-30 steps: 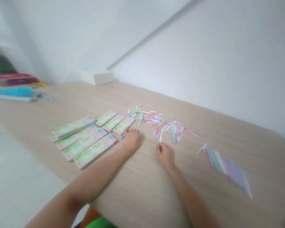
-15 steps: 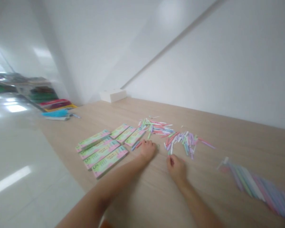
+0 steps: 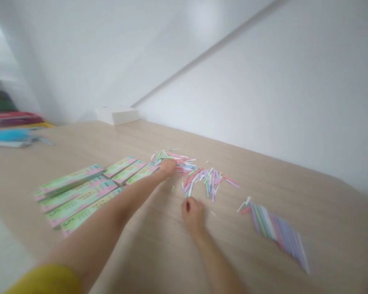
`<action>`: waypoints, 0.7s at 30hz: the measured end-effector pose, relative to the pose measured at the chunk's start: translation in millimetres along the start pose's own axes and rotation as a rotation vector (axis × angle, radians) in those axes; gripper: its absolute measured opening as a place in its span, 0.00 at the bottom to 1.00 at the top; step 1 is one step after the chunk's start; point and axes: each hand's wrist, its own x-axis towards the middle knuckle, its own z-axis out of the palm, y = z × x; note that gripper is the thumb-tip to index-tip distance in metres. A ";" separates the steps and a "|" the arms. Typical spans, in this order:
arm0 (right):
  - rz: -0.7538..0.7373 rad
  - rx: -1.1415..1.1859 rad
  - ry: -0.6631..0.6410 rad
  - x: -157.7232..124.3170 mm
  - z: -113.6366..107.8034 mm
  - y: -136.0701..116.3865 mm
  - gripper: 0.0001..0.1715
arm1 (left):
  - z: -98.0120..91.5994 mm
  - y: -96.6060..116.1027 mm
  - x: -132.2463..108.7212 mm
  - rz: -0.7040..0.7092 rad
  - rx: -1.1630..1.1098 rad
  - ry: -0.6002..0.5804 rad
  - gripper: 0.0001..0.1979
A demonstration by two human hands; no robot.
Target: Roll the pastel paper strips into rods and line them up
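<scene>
Pastel chalk sticks (image 3: 208, 179) lie in a loose, jumbled heap on the wooden table. My left hand (image 3: 168, 166) reaches to the left part of the heap, over a cluster of chalk sticks (image 3: 185, 165). Its fingers are hidden behind the back of the hand. In front of the heap, my right hand (image 3: 194, 212) rests low over the table, fingers curled into a pinch. A pale green chalk stick (image 3: 186, 194) shows at its fingertips. Off to the right, many chalk sticks (image 3: 279, 230) lie side by side in a slanting row, blurred.
Flat green and pink boxes (image 3: 79, 202) marked 5 lie in rows at left, partly behind my left forearm. A white box (image 3: 118, 115) stands against the wall at the back. Blue and red items (image 3: 9, 134) lie at the far left. The table (image 3: 251, 163) meets the white wall.
My view has swung to the right, shifting everything leftward. My left hand has moved forward from beside the boxes onto the heap. My right hand stays at the heap's near edge, still pinched.
</scene>
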 end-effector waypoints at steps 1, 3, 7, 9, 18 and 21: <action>0.001 0.000 -0.005 0.3 -0.4 0.4 0.16 | 1.7 -1.7 7.6 0.022 0.011 -0.020 0.14; 0.001 0.005 -0.020 1.2 -1.4 1.6 0.16 | 5.8 -4.9 18.8 0.083 0.037 -0.059 0.12; 0.024 0.029 -0.051 4.5 -2.9 3.8 0.15 | 13.3 -10.9 26.7 0.202 0.075 -0.100 0.13; 0.047 0.034 -0.061 6.2 -2.8 4.7 0.15 | 14.9 -13.0 26.1 0.232 0.090 -0.105 0.14; 0.061 0.029 -0.108 7.4 -2.3 5.4 0.15 | 17.7 -9.1 11.1 0.234 0.111 -0.140 0.16; 0.058 0.026 -0.105 7.3 -2.0 5.2 0.15 | 17.6 -9.4 3.8 0.240 0.111 -0.145 0.17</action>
